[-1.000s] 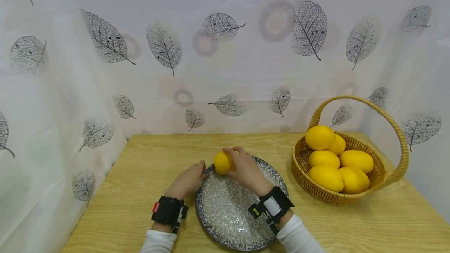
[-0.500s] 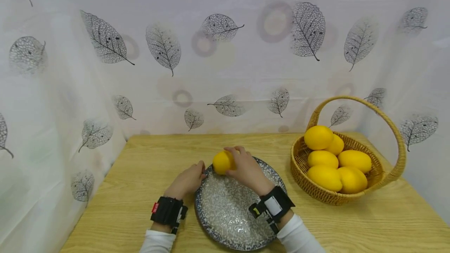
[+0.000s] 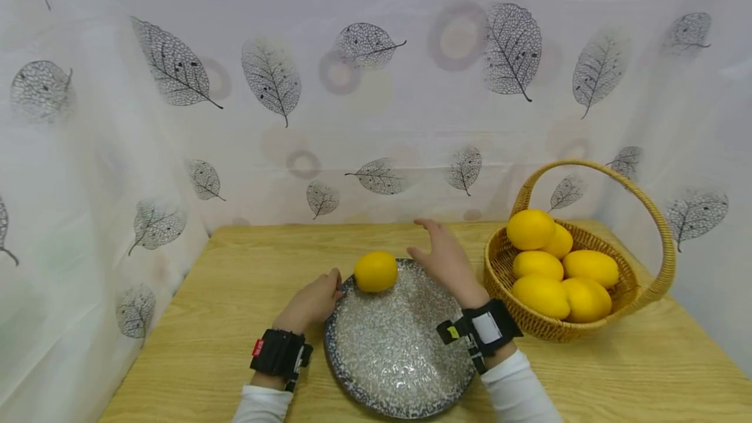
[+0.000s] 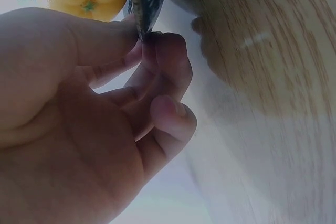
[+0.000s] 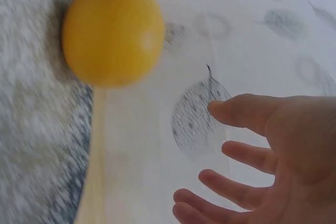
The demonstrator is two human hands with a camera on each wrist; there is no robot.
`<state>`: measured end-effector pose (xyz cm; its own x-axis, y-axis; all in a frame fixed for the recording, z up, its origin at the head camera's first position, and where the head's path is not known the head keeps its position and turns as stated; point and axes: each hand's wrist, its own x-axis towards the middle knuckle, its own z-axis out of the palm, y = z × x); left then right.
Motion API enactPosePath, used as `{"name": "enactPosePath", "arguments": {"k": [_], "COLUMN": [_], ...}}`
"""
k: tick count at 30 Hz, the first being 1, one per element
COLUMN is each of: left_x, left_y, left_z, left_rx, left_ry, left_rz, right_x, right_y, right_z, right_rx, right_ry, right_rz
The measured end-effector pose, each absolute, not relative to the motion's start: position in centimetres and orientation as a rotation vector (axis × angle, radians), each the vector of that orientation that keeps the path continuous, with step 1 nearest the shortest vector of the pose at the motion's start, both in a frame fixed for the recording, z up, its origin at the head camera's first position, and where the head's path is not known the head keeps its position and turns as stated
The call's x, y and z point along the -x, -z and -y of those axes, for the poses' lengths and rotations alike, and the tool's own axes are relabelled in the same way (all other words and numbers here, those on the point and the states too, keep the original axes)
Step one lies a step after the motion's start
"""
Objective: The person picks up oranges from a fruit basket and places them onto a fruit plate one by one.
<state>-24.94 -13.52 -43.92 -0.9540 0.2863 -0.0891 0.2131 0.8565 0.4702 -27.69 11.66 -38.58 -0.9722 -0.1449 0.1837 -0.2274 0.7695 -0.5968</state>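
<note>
A yellow lemon lies on the far left edge of a round, grey speckled plate with a dark blue rim. My left hand pinches the plate's left rim between thumb and curled fingers, seen close in the left wrist view, where the lemon's green stem end shows just past the rim. Over the plate's far right part hovers my right hand, apart from the lemon. Its fingers are spread and hold nothing, as the right wrist view of the hand confirms.
A wicker basket with a tall arched handle stands right of the plate, close to my right forearm. Several lemons are heaped in it. A leaf-patterned white curtain hangs behind the wooden table.
My right hand has let go of the lemon and moved right, away from it. The lemon stays on the plate's edge. My left hand keeps its hold on the rim.
</note>
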Motion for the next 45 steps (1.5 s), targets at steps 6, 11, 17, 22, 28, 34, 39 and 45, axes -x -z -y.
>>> {"name": "enactPosePath", "arguments": {"k": [6, 11, 17, 22, 28, 34, 39, 45], "left_x": [24.8, 24.9, 25.0, 24.9, 24.9, 25.0, 25.0, 24.9], "left_y": [43.8, 43.9, 44.0, 43.8, 43.7, 43.9, 43.9, 43.9], "left_z": [13.6, 13.6, 13.6, 13.5, 13.4, 13.6, 13.6, 13.5], "left_rx": [-0.362, -0.373, -0.365, -0.362, -0.365, -0.377, -0.384, -0.389], "left_ry": [-0.701, -0.698, -0.694, -0.684, -0.692, -0.697, -0.705, -0.701], "left_rz": [-2.861, -2.876, -2.869, -2.869, -2.863, -2.866, -2.865, -2.865], "right_x": [27.9, 28.4, 28.0, 27.8, 27.9, 28.4, 28.9, 29.1], "right_y": [37.0, 36.6, 35.8, 35.9, 36.7, 37.2, 37.6, 38.1], "right_z": [-15.7, -19.0, -22.2, -24.8, -26.9, -27.8, -27.8, -27.7], "right_rx": [-0.172, -0.018, 0.221, 0.321, 0.383, 0.369, 0.338, 0.298], "right_ry": [-1.027, -0.971, -0.974, -0.985, -0.993, -1.036, -1.076, -1.064], "right_rz": [2.775, 2.647, 2.537, 2.497, 2.477, 2.531, 2.594, 2.676]}}
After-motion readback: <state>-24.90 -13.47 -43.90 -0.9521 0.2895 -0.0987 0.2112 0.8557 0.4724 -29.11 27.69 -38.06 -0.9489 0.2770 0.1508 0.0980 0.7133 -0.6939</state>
